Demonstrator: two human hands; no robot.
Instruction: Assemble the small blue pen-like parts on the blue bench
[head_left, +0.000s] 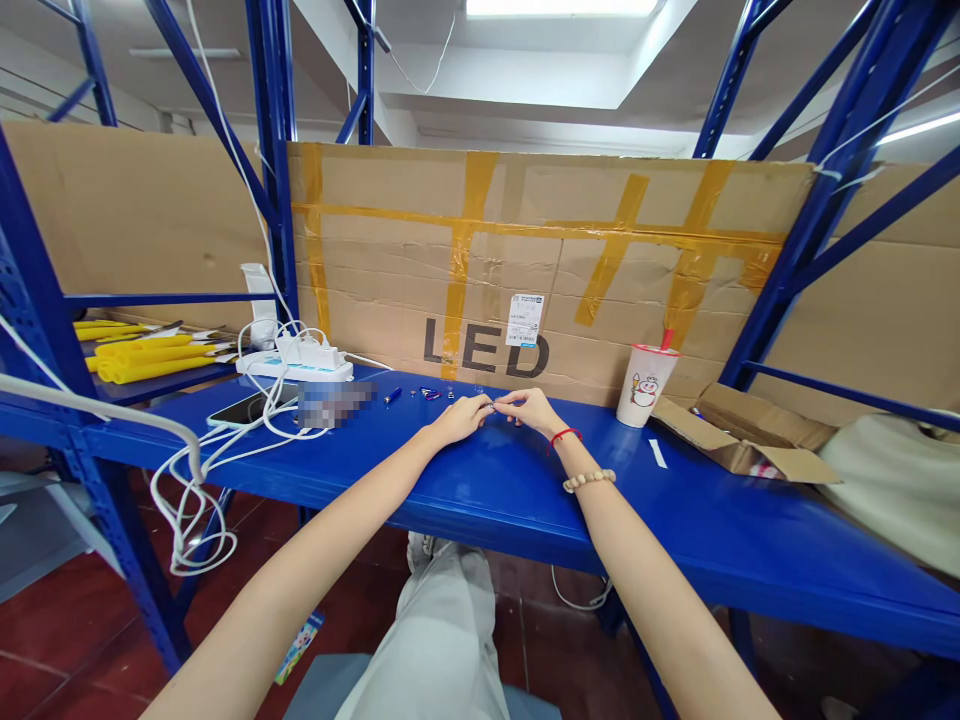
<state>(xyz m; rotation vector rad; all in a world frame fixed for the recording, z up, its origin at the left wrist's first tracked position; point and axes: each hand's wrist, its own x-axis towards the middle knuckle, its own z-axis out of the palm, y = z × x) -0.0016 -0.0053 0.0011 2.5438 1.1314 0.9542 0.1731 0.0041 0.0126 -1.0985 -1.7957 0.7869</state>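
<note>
1. While your left hand [459, 418] and right hand [529, 408] meet fingertip to fingertip at frame centre, both pinch a tiny part [493, 405], too small to identify.
2. They rest on the blue shelf [675, 520].
3. Small blue pieces [429, 393] lie just beyond; a cup [643, 386] stands to the right.

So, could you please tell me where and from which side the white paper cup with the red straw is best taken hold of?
Grip the white paper cup with the red straw around its mid wall, coming from its left with the right hand. It stands upright and tapers downward, so a side wrap probably holds. The brown cardboard flap crowds its right side, and the straw blocks a grasp from above.
</note>
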